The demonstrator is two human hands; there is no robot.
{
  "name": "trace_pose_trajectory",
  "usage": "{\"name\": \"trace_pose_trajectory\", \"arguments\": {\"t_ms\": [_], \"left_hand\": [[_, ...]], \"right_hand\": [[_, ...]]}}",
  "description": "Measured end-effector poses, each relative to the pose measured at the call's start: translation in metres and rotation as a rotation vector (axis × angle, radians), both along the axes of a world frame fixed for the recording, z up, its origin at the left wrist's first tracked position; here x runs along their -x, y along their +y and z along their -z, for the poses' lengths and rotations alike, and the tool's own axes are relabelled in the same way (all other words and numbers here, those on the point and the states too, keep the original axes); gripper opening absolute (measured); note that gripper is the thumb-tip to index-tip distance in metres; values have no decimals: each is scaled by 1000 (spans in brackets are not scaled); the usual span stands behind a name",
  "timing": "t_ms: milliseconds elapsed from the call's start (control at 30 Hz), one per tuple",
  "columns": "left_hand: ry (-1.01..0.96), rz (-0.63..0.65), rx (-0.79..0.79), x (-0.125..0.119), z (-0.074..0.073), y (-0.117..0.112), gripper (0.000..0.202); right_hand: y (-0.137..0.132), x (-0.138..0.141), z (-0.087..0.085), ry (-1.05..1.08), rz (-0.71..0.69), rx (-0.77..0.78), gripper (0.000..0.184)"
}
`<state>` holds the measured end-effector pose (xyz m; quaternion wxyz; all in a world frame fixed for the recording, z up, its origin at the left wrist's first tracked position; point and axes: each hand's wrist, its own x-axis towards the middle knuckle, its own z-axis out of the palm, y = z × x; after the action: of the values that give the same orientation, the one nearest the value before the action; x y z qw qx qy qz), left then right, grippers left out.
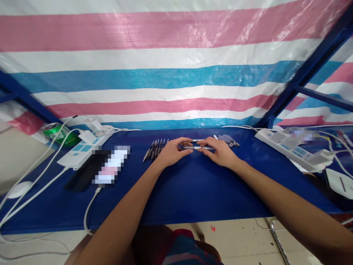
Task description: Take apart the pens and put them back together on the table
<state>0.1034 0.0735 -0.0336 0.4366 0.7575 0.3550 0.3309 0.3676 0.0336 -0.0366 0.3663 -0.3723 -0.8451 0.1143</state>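
Observation:
In the head view my left hand (174, 151) and my right hand (219, 151) face each other over the middle of the desk. Between them they pinch a slim white-and-dark pen (196, 148), one hand at each end, level and lying crosswise. Just behind it is a second pale pen (196, 140), partly hidden by my fingers. Beside my left hand, several dark pen bodies (154, 150) lie in a row. Close to my right hand is a group of several pale, dark-tipped pen parts (228, 140); whether they are caps or whole pens I cannot tell.
On the left of the blue desk (193, 191) are a power strip (78, 149), a green can (62, 134), a lit phone (114, 165) on a cable and a dark flat object (85, 173). Another power strip (292, 149) and a white phone (340, 182) lie right. Striped sheeting hangs behind.

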Motion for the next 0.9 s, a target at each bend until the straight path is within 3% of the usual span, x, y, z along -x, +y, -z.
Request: {"name": "trace_pose_trajectory", "arguments": {"t_ms": [567, 900], "left_hand": [[43, -10, 2, -1, -4, -3, 40], [108, -61, -176, -4, -13, -8, 39]], "right_hand": [[-1, 0, -2, -10, 9, 16, 27], [2, 0, 5, 117, 75, 150, 29]]}}
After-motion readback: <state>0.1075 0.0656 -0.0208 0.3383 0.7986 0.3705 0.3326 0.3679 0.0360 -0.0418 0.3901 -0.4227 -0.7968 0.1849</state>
